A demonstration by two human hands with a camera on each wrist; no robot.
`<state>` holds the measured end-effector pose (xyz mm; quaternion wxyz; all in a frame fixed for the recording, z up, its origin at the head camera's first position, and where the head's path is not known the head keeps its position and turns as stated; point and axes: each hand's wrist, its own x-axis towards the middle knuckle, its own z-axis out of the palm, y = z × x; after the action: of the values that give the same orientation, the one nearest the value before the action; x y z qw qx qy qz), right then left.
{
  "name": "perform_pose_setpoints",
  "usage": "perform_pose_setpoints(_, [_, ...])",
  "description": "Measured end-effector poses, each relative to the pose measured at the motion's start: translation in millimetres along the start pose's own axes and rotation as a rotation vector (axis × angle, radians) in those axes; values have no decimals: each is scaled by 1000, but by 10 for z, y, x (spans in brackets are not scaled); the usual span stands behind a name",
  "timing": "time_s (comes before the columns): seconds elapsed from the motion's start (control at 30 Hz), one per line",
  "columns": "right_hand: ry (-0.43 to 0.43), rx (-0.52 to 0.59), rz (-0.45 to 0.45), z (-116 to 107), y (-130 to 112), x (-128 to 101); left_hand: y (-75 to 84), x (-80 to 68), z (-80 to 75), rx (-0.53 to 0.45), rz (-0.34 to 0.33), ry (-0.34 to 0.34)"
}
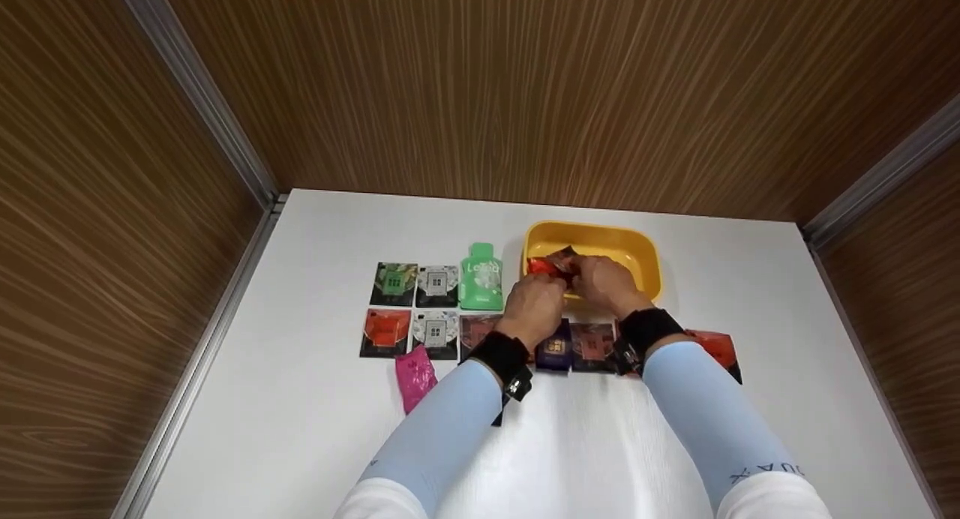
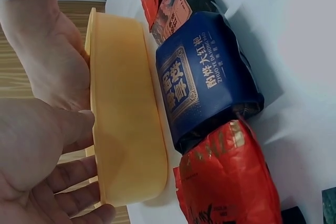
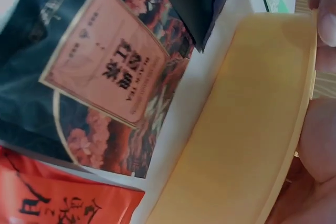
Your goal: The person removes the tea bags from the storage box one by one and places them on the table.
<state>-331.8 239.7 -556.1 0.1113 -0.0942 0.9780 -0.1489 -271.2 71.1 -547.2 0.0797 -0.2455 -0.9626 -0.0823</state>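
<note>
Over the front left corner of the yellow tub (image 1: 637,243) both hands hold one red and dark packet (image 1: 550,264). My left hand (image 1: 534,303) grips it from the left and my right hand (image 1: 604,281) from the right. The packet's top sticks out past the fingers, above the tub's rim. In the left wrist view the left palm (image 2: 37,156) lies beside the tub's wall (image 2: 126,124), with the right hand (image 2: 47,56) behind it; the held packet is out of frame there. The right wrist view shows the tub's wall (image 3: 247,129) and part of the right hand (image 3: 320,145).
On the white table (image 1: 315,429) lie rows of packets: a green pouch (image 1: 481,277), dark square packets (image 1: 415,285), a pink packet (image 1: 414,375), a blue packet (image 2: 205,77), a dark red one (image 3: 115,77) and a red one (image 1: 718,348). Wooden walls close three sides.
</note>
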Motion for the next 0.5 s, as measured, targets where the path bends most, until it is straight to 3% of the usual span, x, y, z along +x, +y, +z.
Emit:
perform_pose_setpoints(0.13, [147, -33, -25, 16, -2, -37, -5, -3, -40, -37, -43, -33])
perform_pose_setpoints(0.23, [283, 21, -22, -21, -12, -87, -16, 4, -86, -88, -89, -49])
perform_pose_setpoints(0.37, [454, 241, 36, -120, -92, -211, -23, 12, -167, -210, -170, -57])
perform_pose_setpoints(0.5, [525, 538, 79, -193, -275, -401, -8, -13, -240, -367, -202, 0])
